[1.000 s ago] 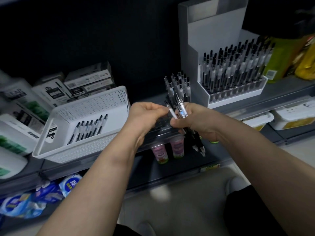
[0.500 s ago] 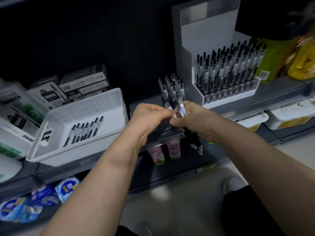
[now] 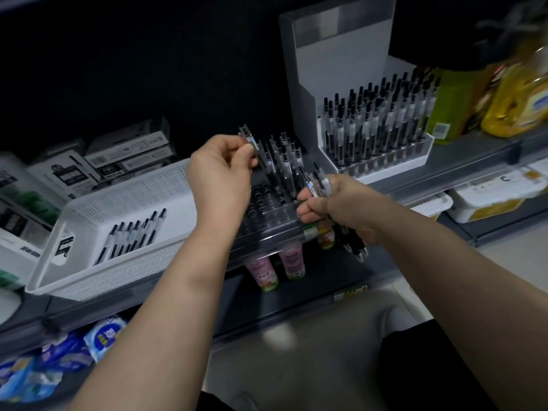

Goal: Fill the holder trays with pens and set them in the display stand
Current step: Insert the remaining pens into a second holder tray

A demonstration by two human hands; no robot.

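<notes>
One pen [image 3: 248, 139] pinched in left grip [image 3: 221, 176] above the tray [image 3: 268, 222]; right grip [image 3: 347, 209] clamps spare pens [image 3: 319, 181] beside it.

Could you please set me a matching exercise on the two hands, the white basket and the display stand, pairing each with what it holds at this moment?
Column one:
1. left hand
2. right hand
3. white basket
4. display stand

Column two:
A. tray of upright pens
B. single pen, pinched
C. loose pens lying flat in a row
D. bundle of pens, gripped

Pairs: 1-B, 2-D, 3-C, 4-A.
</notes>
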